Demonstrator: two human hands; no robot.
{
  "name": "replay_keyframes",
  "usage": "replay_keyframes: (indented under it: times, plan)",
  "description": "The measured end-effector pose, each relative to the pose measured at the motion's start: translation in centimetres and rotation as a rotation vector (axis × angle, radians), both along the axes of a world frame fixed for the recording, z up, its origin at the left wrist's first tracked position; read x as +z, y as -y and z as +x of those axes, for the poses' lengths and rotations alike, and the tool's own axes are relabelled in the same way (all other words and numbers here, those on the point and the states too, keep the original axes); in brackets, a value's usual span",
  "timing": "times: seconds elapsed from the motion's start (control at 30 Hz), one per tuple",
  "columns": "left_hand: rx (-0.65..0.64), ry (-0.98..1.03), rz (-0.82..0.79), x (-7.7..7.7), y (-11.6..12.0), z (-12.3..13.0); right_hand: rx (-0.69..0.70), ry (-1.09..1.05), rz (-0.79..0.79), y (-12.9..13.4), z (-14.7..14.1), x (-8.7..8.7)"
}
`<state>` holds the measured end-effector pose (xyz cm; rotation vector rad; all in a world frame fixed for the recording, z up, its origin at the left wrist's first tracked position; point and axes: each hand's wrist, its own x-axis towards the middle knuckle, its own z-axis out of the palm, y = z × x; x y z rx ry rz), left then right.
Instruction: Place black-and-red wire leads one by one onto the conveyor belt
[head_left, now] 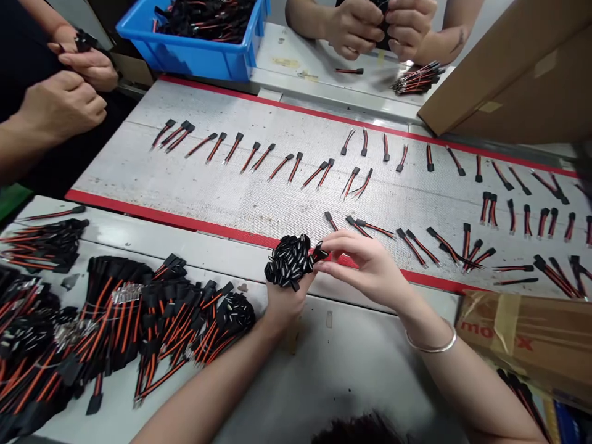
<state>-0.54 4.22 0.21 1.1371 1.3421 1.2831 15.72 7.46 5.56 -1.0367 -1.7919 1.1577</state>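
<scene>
A thick bundle of black connectors (289, 262) stands upright in my left hand (285, 303), whose fingers are wrapped round it below the black ends. My right hand (363, 265) is at the bundle's right side, thumb and forefinger pinching one black connector (320, 251) at its edge. Beyond my hands, red-and-black wire leads with black ends (327, 220) lie in loose rows on the belt (222, 203). To the left of my left arm, tied and loose bundles of the same leads (176, 314) are heaped on the white table (259, 394).
A blue bin (185, 58) of leads stands at the back left. A co-worker's hands (69, 92) are at the left, another person's hands (379, 28) at the top. Cardboard boxes (513, 74) stand at the right, one (546, 336) beside my right forearm. Red strips edge the belt.
</scene>
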Motion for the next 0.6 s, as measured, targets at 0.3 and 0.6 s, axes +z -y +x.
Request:
replay_keyframes:
  times: [0.3,0.6]
  plan:
    - [0.07,0.092,-0.023,0.7,0.0,0.2,-0.093,0.077,0.147,0.3,-0.5,0.1]
    - [0.151,0.069,-0.105,-0.4,0.5,0.4,-0.293,0.169,-0.042,-1.1,1.6,-0.6]
